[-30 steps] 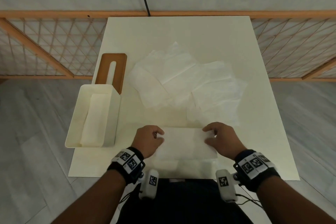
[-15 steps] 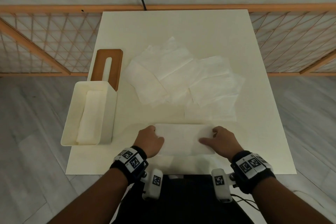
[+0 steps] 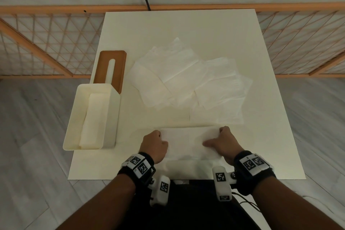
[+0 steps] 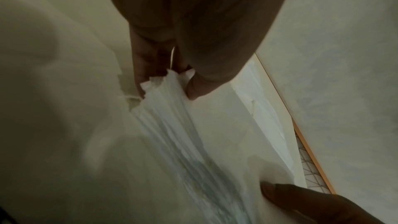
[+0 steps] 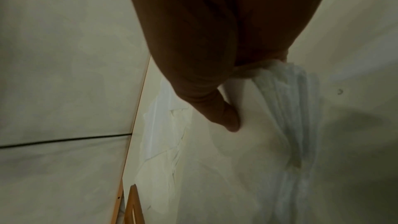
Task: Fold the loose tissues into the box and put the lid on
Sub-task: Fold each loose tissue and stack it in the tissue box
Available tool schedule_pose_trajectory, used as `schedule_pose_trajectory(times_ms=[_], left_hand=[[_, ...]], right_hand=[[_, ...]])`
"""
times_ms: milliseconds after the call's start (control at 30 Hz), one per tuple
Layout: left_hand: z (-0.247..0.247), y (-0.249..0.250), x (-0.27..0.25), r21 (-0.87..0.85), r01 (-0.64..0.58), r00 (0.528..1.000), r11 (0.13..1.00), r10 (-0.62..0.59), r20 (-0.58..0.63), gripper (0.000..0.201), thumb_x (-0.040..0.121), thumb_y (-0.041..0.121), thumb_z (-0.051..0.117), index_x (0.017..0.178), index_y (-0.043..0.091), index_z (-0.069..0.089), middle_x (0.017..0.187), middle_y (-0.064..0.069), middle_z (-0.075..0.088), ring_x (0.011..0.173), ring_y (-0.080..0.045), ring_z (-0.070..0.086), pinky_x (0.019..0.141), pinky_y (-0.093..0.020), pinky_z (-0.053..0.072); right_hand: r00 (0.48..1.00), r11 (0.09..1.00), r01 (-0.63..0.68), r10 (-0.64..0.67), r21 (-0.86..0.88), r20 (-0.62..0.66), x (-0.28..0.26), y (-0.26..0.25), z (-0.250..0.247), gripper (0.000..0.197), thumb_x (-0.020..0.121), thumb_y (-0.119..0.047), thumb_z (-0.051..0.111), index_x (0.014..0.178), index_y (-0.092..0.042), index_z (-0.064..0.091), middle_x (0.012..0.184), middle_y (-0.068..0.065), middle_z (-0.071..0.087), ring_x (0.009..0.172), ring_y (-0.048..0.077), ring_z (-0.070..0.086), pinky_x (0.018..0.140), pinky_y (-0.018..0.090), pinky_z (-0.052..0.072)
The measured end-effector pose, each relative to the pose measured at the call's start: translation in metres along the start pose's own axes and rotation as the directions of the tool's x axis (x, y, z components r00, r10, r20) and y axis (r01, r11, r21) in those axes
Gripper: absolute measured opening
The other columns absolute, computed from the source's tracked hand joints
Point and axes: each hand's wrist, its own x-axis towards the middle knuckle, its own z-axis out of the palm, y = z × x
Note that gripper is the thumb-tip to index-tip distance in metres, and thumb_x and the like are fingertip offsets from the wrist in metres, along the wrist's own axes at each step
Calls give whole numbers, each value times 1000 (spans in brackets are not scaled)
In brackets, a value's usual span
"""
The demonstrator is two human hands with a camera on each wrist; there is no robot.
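Both hands, left (image 3: 154,145) and right (image 3: 223,144), grip the folded tissue (image 3: 188,142); loose tissues (image 3: 186,78) lie beyond.

box (image 3: 104,115) left, lid (image 3: 112,70) behind, tissues (image 3: 188,80) right

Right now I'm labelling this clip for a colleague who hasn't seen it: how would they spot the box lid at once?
Start at the cream table and go to its left edge, where the open cream box stands. The lid lies flat just behind the box, on its far side. It is the only brown thing on the table, with a long pale slot down its middle; the loose tissues beside it are white.
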Motion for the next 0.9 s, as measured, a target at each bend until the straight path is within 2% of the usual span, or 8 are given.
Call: schedule_pose_trajectory(times_ms=[100,167,233,367,467,600,733,900], left_hand=[[-3,1,-3,-31,21,999,999,-20,25,16,88,26,61,92,12,53,87,-3,60,73,-14,54,65,-27,45],[-12,0,-3,-1,-14,1000,1000,14,6,50,83,34,68,125,14,52,118,-7,58,103,-20,56,87,-30,47],[-30,9,-5,-6,-159,987,987,159,-20,90,77,38,75,152,21,28,148,-2,37,135,-22,36,110,-34,35],[-64,48,-10,-161,-396,884,904,423,201,113,70,28,85,155,34,11,154,14,32,135,-9,38,106,-26,37],[-76,64,-9,-211,-426,826,880,474,305,93,68,19,84,144,35,32,132,6,55,110,-14,60,90,-34,55],[-84,70,-14,-364,-440,845,821,515,142,37,66,17,77,98,32,63,92,4,69,82,-8,66,73,-36,57],[-83,65,-17,-613,-391,893,686,445,-70,41,70,12,82,109,16,70,100,0,75,94,-16,72,80,-35,59],[-69,67,-17,-711,-397,905,580,377,-198,40,73,3,80,111,15,71,105,2,76,101,-17,71,85,-34,59]], right_hand=[[997,997,72,-72,21,4,-5,-5,-1,83,59,-16,88,124,-17,38,113,9,59,99,29,63,83,52,59],[983,981,183,-181,-69,23,-13,-17,-7,84,64,-13,87,130,-22,36,107,9,61,95,26,63,82,47,58],[942,925,333,-315,-185,119,-24,-38,-14,83,70,-13,84,135,-24,33,98,5,64,87,20,64,76,38,57],[818,790,555,-460,-260,346,-49,-90,-27,81,74,-13,82,137,-30,34,90,-1,69,76,11,66,66,26,56],[726,709,657,-503,-257,469,-62,-124,-32,81,74,-11,82,136,-38,36,96,-5,70,81,8,66,66,23,55],[702,698,690,-578,-194,416,-68,-151,-45,81,71,-19,88,133,-44,43,94,-6,69,79,7,66,63,19,51],[737,789,525,-609,320,293,-66,-138,-53,88,65,-6,90,138,-28,47,108,0,74,102,21,70,90,38,57],[709,735,612,-673,291,209,-57,-109,-15,71,70,9,83,128,-22,55,119,-2,69,113,15,65,93,36,55]])
